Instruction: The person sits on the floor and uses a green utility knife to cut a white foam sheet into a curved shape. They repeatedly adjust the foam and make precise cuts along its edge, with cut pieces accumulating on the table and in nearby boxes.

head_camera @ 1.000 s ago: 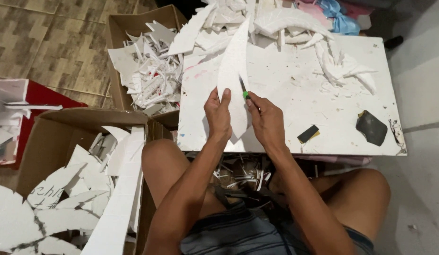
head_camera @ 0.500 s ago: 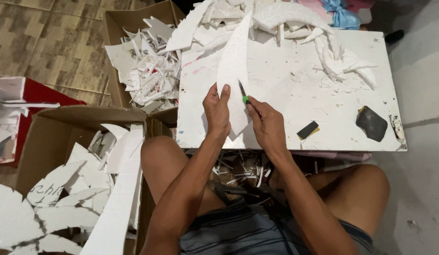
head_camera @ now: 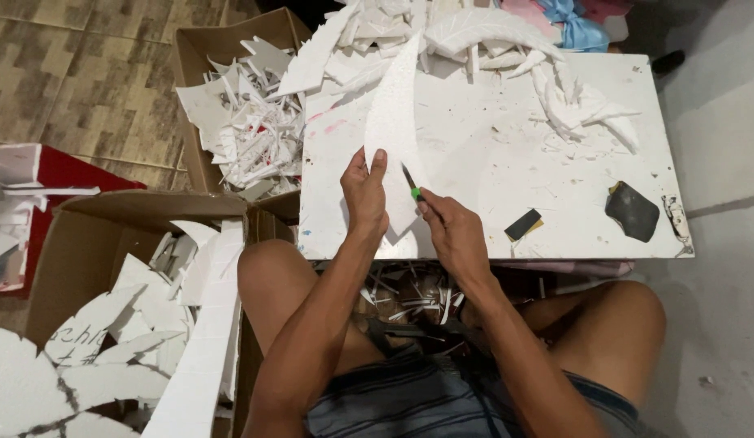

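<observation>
My left hand [head_camera: 366,191] grips the lower left edge of a long, leaf-shaped white foam piece [head_camera: 392,122] that stands tilted over the white board [head_camera: 491,154]. In my right hand [head_camera: 452,229] is a small knife with a green handle [head_camera: 410,187], its blade against the foam's right edge. Both hands are close together near the board's front edge, above my knees.
Foam offcuts pile at the board's far edge [head_camera: 442,32]. A cardboard box of scraps [head_camera: 231,122] stands to the left, and another box with cut foam shapes [head_camera: 117,324] at lower left. Two dark sanding pieces [head_camera: 633,209] [head_camera: 523,225] lie on the board's right.
The hands and the foam piece stay nearly the same. The knife has shifted slightly along the foam's right edge.
</observation>
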